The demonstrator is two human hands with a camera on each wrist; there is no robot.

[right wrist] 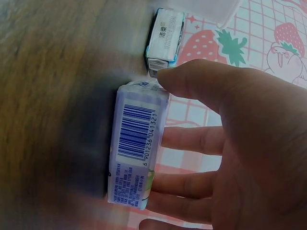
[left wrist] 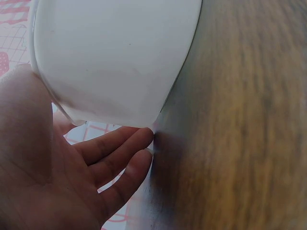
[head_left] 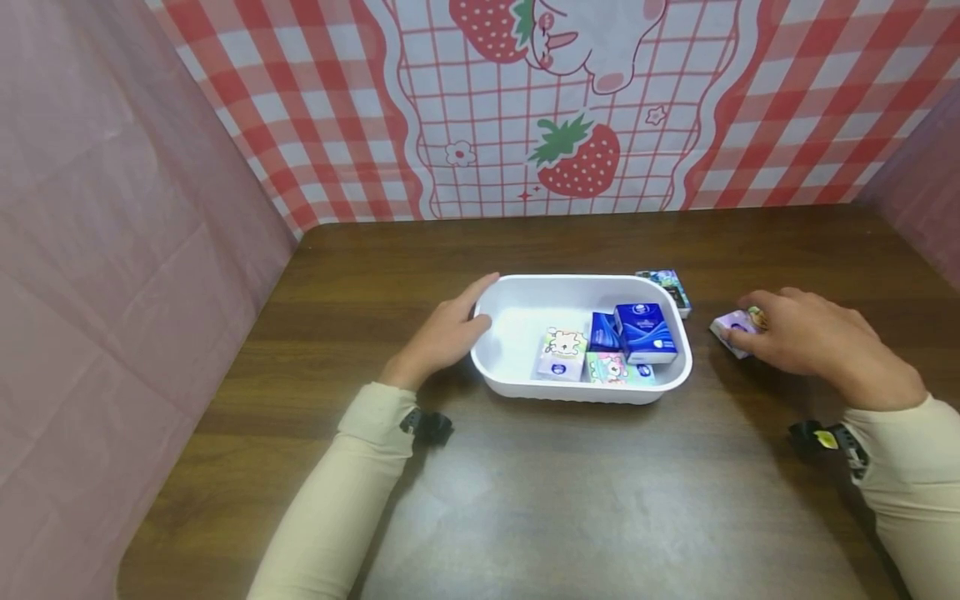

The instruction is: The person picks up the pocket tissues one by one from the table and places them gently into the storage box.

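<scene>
A white plastic tray (head_left: 510, 387) holds several small tissue packs, among them a dark blue pack (head_left: 647, 337) and a pale bear-print pack (head_left: 562, 357). My left hand (head_left: 442, 333) holds the tray's left end, thumb over the rim and fingers along the outer wall; the fingers (left wrist: 117, 148) reach down beside its base. At the right, my right hand (head_left: 813, 337) reaches over a lilac tissue pack (head_left: 727, 325) on the table. Its thumb touches one corner of the lilac pack in the right wrist view, where the barcode side (right wrist: 135, 132) shows; the other fingertips are hidden behind the pack.
Just behind the tray's right corner lies another patterned tissue pack (head_left: 678, 293), also seen end-on (right wrist: 164, 36) in the right wrist view. The brown wooden table (head_left: 555, 492) meets a strawberry-print cloth (head_left: 577, 167) at its back. A pink curtain (head_left: 112, 292) hangs at the left.
</scene>
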